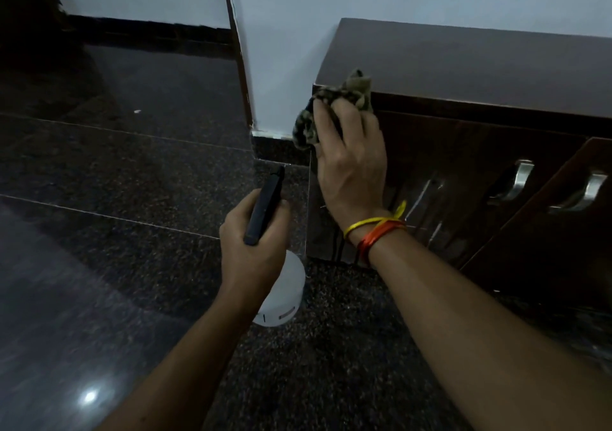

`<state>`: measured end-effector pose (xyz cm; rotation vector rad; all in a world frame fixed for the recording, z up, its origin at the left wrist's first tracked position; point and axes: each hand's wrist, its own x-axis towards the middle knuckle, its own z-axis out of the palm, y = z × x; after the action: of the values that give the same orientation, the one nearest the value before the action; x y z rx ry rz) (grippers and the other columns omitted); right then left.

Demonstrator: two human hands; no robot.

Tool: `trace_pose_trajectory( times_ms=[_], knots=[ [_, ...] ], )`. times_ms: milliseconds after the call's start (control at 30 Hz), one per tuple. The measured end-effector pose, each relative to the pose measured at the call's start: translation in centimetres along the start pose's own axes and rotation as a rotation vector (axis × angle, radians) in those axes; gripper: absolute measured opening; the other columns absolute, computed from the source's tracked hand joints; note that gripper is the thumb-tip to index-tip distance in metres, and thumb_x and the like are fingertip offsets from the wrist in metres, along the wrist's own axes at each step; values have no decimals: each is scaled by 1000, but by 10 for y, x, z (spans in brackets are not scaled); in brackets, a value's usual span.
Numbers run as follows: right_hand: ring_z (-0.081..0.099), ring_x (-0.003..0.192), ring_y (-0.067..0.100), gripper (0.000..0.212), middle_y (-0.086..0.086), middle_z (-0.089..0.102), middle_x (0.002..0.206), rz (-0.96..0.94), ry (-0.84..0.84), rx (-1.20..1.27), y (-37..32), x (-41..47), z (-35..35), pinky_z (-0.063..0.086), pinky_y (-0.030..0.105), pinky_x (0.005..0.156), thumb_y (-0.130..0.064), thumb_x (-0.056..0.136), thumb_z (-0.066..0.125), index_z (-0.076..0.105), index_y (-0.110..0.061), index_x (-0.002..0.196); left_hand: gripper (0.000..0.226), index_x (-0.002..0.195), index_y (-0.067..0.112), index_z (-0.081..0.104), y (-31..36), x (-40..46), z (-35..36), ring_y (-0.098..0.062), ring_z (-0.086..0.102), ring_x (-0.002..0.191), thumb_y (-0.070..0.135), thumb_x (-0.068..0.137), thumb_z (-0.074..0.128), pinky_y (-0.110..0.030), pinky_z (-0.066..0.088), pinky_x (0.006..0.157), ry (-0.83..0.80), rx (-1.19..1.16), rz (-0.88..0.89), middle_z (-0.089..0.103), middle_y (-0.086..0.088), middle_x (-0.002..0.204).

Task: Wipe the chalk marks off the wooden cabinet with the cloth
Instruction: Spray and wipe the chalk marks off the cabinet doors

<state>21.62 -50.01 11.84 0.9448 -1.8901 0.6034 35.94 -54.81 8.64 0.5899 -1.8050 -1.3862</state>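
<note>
A low dark wooden cabinet (pixel 480 66) stands against the white wall on the right. My right hand (pixel 351 162) presses a crumpled mottled green cloth (pixel 334 106) against the cabinet's upper left front corner. Faint pale streaks, possibly chalk marks (pixel 422 198), show on the door below my wrist. My left hand (pixel 251 241) is closed around a slim black phone-like object (pixel 265 205), held over the floor left of the cabinet.
A white round container (pixel 284 295) sits on the dark speckled floor under my left hand. Two metal handles (pixel 516 179) are on the cabinet doors, and the rightmost door stands ajar. A wall corner (pixel 241 66) juts out left of the cabinet.
</note>
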Motion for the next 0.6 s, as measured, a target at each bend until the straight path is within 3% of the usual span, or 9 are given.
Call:
trace_pose_trajectory(
  times_ms=[167,367,500,600],
  knots=[
    [56,87,32,34,10,63,112,-115,-117,-47,9,-34,12,47,40,69,-7,85,54,61,-11,118,24,87,-3,59,-2,0,0,-48,51,61,19,95,57,-55,46,55,9,6,1,57,-33,82],
    [53,92,35,41,14,62,111,-74,-369,-6,13,-89,20,52,45,71,-13,83,39,63,-10,116,22,87,-3,58,-10,-2,-5,-50,50,63,16,97,57,-59,47,56,15,0,-14,56,-34,85],
    [51,92,32,35,14,60,109,-15,-158,29,9,-63,15,46,39,72,-8,83,57,62,-9,118,25,85,-6,57,-13,0,-4,-50,48,61,16,96,57,-54,45,52,16,-11,-12,55,-35,81],
    [44,96,27,40,9,45,118,-5,-28,10,7,-52,23,43,38,77,-4,84,60,58,-10,123,24,85,-8,56,-19,6,-1,-50,48,61,14,96,56,-50,43,50,33,-24,-8,54,-35,78]
  ],
)
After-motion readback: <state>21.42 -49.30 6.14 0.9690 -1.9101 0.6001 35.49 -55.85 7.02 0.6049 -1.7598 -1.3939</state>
